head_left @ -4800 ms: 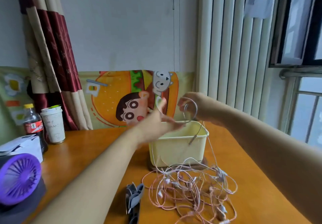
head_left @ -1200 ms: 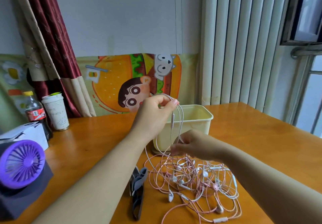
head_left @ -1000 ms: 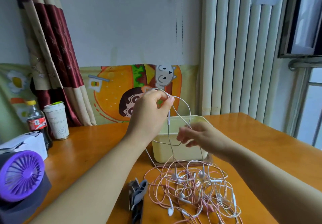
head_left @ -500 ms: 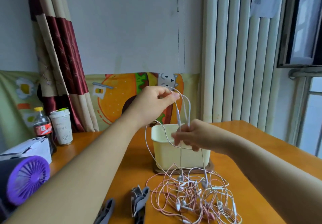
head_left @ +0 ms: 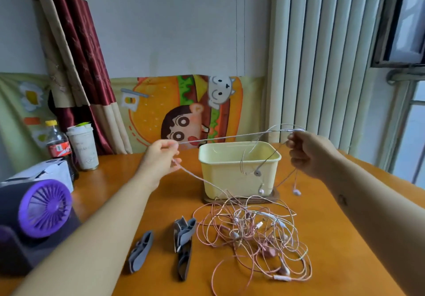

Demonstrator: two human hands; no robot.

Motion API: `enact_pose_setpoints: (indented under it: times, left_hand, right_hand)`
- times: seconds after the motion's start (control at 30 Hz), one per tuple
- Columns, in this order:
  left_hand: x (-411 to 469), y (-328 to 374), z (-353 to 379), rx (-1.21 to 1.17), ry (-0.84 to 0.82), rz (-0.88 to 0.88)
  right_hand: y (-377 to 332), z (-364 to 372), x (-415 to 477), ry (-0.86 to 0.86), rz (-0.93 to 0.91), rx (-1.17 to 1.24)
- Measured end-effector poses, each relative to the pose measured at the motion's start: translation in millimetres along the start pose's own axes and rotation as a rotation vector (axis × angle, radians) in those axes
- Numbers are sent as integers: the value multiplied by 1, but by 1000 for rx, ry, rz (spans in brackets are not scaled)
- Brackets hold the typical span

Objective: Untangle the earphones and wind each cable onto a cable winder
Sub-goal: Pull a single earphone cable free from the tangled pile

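Stretching 1 limp, light cable [head_left: 230,137], left hand [head_left: 161,161] and right hand [head_left: 309,155] both pinch it; likely to snag, so best held near its ends.

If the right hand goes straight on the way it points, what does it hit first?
Probably the yellow bin: the right hand, gripping the stretched cable, points left at the bin's right corner. Depth is unclear; it may pass above the rim.

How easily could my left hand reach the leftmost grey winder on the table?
Probably yes: bare table lies between the left hand and that winder, nothing blocking. But it pinches the stretched cable, so it must let go first.
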State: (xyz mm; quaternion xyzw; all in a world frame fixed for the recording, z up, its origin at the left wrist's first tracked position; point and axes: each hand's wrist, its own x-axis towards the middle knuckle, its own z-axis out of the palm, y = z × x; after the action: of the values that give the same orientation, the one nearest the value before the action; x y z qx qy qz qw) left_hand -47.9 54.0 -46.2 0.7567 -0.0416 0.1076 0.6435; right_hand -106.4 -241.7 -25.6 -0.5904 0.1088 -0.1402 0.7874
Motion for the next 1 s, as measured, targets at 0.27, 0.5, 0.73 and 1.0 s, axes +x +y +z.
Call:
enact_pose_setpoints:
  times: [0.27,0.5,0.73,1.0]
  left_hand:
    - [-5,27,16,-258,-64,-214]
    - [-14,79,12,419,202,554]
    - [0,78,8,-280,60,315]
    - [-7,103,13,-490,-65,287]
  right_hand:
    - [-1,-11,3,260,-5,200]
    - [1,-30,2,298,13,159]
    - [8,-26,-4,204,12,-93]
    - [0,-18,-17,-99,-13,-512]
